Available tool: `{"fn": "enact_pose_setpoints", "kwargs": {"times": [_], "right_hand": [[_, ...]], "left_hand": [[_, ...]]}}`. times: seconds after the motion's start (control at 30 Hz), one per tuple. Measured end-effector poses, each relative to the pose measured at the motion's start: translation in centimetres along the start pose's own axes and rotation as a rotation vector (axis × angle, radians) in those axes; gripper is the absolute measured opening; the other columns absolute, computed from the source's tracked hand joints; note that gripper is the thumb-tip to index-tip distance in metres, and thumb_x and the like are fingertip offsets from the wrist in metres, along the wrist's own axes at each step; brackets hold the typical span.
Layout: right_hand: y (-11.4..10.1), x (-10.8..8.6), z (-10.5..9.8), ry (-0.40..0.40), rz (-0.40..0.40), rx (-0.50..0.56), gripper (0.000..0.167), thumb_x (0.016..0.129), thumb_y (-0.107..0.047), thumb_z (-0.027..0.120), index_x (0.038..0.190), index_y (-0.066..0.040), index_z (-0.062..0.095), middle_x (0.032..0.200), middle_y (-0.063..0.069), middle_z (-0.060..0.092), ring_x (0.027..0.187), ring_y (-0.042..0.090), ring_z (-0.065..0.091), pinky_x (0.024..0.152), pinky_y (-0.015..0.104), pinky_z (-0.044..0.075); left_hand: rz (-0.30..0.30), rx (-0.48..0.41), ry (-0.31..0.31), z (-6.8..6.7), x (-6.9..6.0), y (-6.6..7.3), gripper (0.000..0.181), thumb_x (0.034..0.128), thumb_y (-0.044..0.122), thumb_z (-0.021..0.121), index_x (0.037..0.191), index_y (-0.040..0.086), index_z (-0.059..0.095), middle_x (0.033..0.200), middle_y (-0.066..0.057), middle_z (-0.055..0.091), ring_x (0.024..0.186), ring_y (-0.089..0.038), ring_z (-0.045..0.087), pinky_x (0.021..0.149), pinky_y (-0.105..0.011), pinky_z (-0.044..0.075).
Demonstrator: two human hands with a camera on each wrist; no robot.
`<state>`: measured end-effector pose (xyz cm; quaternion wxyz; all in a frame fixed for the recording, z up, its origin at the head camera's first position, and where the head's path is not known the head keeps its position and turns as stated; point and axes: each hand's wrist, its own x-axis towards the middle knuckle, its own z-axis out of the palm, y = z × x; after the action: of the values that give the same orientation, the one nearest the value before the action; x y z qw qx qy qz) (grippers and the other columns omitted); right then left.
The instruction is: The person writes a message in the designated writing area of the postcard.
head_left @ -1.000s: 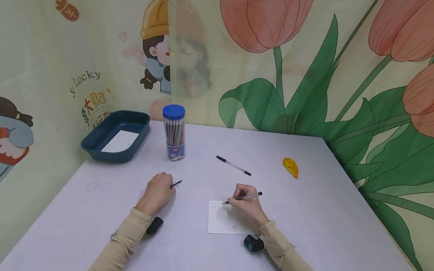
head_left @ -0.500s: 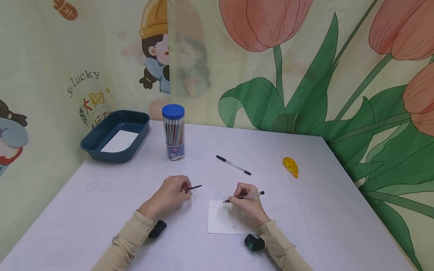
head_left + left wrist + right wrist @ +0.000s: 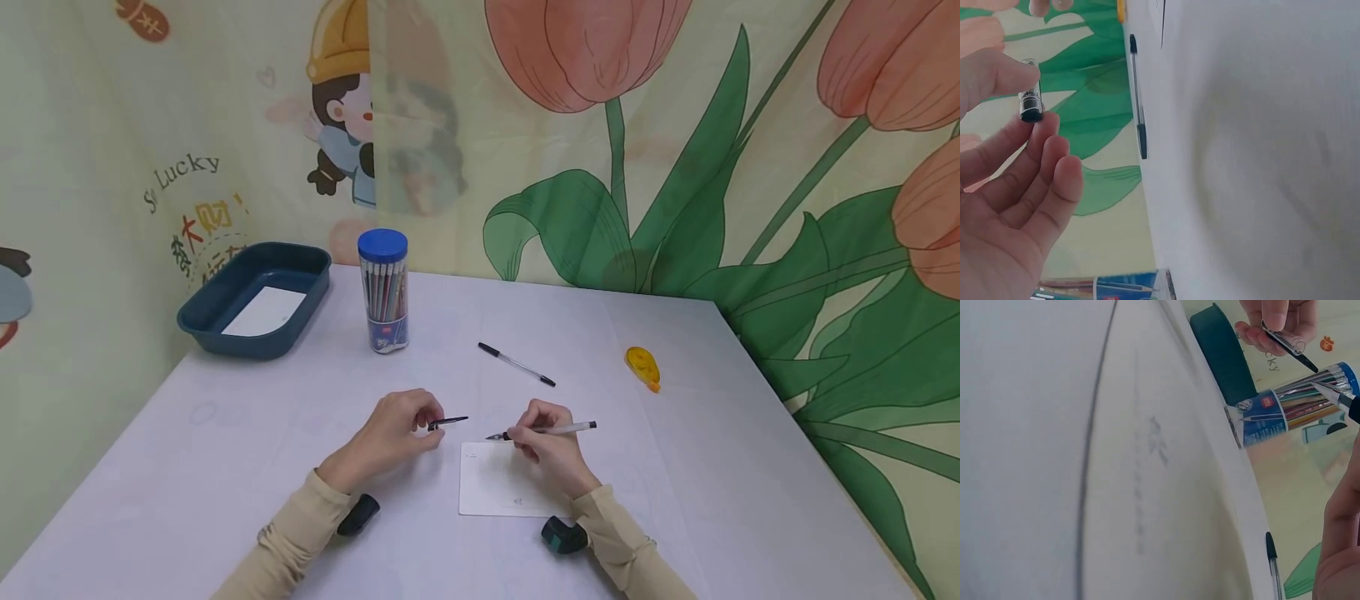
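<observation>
My left hand (image 3: 392,433) pinches a small pen cap (image 3: 447,422) with a dark clip between thumb and index finger, above the table left of the card. In the left wrist view the cap (image 3: 1031,100) has a clear body and a black end. My right hand (image 3: 553,450) grips an uncapped gel pen (image 3: 566,428), its tip pointing left toward the cap, with a gap between them. Below the right hand lies a white card (image 3: 491,483) with small marks at its top left and bottom. The right wrist view also shows the pen tip (image 3: 1330,394) near the cap (image 3: 1290,347).
A second black-capped pen (image 3: 517,365) lies behind the hands. Further right is a yellow correction-tape-like item (image 3: 642,369). At the back left stand a clear blue-lidded jar (image 3: 385,292) of pencils and a dark blue tray (image 3: 313,292) holding a white card (image 3: 264,312).
My left hand has moved right with the cap, close to the pen. The pen in my right hand has swung up from the card, to lie more level.
</observation>
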<state>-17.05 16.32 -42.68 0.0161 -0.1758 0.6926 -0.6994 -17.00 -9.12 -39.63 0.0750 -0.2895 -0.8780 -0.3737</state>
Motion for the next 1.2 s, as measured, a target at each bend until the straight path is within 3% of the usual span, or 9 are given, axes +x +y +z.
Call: {"fn": "enact_pose_setpoints", "kwargs": {"times": [0.23, 0.67, 0.97, 1.2], "right_hand": [[-0.1, -0.1, 0.2, -0.007, 0.051, 0.107, 0.027, 0.083, 0.008, 0.060, 0.069, -0.015, 0.056, 0.064, -0.006, 0.063, 0.050, 0.004, 0.048, 0.045, 0.016, 0.035], [-0.6, -0.5, 0.8, -0.011, 0.134, 0.154, 0.023, 0.087, 0.001, 0.061, 0.071, -0.015, 0.058, 0.069, -0.005, 0.065, 0.055, 0.005, 0.050, 0.050, 0.017, 0.039], [-0.3, -0.5, 0.9, -0.038, 0.105, 0.205, 0.023, 0.086, 0.002, 0.060, 0.072, -0.016, 0.059, 0.070, -0.005, 0.067, 0.056, 0.003, 0.053, 0.050, 0.015, 0.041], [0.0, -0.5, 1.0, -0.063, 0.081, 0.252, 0.024, 0.086, 0.004, 0.059, 0.073, -0.016, 0.059, 0.070, -0.006, 0.067, 0.056, 0.002, 0.052, 0.050, 0.014, 0.041]], "left_hand": [[0.040, -0.007, 0.017, 0.6, -0.1, 0.7, 0.015, 0.0755, 0.002, 0.074, 0.086, 0.008, 0.066, 0.075, 0.005, 0.056, 0.069, -0.014, 0.052, 0.060, -0.020, 0.043], [0.106, -0.027, 0.028, 1.5, 0.0, 1.5, 0.016, 0.0765, 0.002, 0.075, 0.088, 0.008, 0.066, 0.078, 0.003, 0.060, 0.070, -0.009, 0.052, 0.062, -0.021, 0.046], [0.143, -0.037, 0.044, 1.8, 0.1, 1.8, 0.015, 0.0767, 0.001, 0.074, 0.087, 0.008, 0.065, 0.078, 0.003, 0.059, 0.069, -0.013, 0.054, 0.061, -0.021, 0.046], [0.151, -0.038, 0.050, 2.0, 0.3, 2.0, 0.016, 0.0760, 0.002, 0.076, 0.086, 0.008, 0.065, 0.077, 0.004, 0.058, 0.068, -0.008, 0.050, 0.060, -0.020, 0.044]]}}
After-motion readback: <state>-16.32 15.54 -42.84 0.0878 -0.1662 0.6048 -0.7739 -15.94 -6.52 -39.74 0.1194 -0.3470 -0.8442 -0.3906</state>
